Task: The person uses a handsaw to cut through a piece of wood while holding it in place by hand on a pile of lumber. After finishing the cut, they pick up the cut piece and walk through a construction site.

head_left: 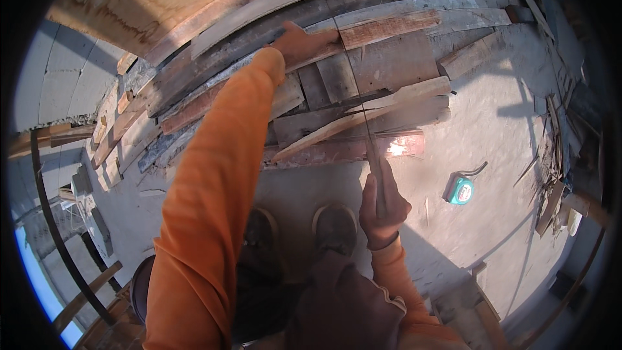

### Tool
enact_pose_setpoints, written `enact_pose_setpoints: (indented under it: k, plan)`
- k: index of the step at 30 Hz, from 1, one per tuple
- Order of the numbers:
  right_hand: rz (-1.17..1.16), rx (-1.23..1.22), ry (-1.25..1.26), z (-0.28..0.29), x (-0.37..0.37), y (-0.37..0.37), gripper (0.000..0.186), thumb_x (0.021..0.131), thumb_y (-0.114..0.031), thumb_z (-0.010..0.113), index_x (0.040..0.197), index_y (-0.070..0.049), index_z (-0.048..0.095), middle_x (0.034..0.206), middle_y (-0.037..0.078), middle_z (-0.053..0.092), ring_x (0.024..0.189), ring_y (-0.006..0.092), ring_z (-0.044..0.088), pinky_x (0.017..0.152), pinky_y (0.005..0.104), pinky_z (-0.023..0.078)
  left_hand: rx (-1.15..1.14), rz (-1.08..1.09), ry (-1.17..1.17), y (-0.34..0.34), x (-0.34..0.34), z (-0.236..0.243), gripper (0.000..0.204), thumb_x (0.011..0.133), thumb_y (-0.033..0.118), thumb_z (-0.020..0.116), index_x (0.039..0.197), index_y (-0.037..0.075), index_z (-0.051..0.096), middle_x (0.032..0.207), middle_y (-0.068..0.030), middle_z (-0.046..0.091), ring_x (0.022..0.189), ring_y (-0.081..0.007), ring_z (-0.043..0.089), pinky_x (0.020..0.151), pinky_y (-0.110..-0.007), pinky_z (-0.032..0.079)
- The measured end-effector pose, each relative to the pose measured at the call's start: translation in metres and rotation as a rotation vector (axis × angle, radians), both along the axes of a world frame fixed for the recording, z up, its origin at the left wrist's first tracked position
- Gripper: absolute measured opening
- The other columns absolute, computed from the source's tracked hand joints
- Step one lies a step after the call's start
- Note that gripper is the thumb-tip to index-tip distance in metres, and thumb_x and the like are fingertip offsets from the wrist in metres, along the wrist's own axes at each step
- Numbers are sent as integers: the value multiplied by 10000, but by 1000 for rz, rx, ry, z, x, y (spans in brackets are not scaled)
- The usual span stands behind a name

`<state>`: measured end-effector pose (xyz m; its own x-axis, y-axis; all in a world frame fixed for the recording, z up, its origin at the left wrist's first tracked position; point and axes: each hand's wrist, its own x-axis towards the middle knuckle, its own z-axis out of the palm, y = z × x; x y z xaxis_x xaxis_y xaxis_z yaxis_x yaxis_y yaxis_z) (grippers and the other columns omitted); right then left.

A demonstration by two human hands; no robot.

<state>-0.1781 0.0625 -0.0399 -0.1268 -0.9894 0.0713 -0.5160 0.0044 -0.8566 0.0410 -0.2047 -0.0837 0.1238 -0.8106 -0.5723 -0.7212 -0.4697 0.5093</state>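
Observation:
My left hand (304, 44) reaches out over a pile of old boards, fingers spread and resting on the wood beside a reddish board (389, 29). Nearer to me, my right hand (383, 210) is closed round a narrow brown stick (374, 162) that points away from me. From the stick's far end a thin dark line (350, 65) runs across the boards, past the fingertips of my left hand; whether it is a cord or a thin rod I cannot tell. Below it lie a pale split plank (382, 102) and a pinkish-red board (324, 151).
A teal tape measure (461, 190) lies on the concrete floor (473, 142) to the right. A large stained plywood sheet (129, 6) stands at the far left. Wood scraps (551, 201) are heaped along the right side. My shoes (334, 227) are just before the boards.

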Motion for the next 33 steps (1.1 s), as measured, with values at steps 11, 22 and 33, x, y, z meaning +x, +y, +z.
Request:
enact_pose_setpoints:
  k: [11, 22, 33]
  plan:
    - [-5, -40, 26, -9, 1, 7, 347, 938, -57, 609, 1251, 93, 615, 994, 214, 737, 749, 240, 740, 660, 300, 562, 57, -23, 48, -3, 5, -1, 1433, 733, 766, 632, 1455, -213, -127, 1486, -447, 267, 1426, -514, 284, 1189, -446, 242]
    - [39, -125, 28, -14, -18, 19, 354, 927, -15, 600, 1254, 121, 599, 1005, 234, 733, 735, 186, 718, 651, 280, 547, 11, -57, 32, 4, 6, 0, 1429, 725, 797, 597, 1467, -206, -100, 1485, -449, 269, 1413, -519, 308, 1188, -451, 244]
    - [36, -160, -35, 17, -7, -2, 425, 873, 21, 670, 1288, 75, 597, 1029, 220, 728, 811, 278, 759, 674, 294, 577, 5, -228, 89, -2, 21, 8, 1186, 765, 783, 563, 1388, -184, 274, 1365, -361, 462, 1302, -434, 471, 1062, -446, 379]
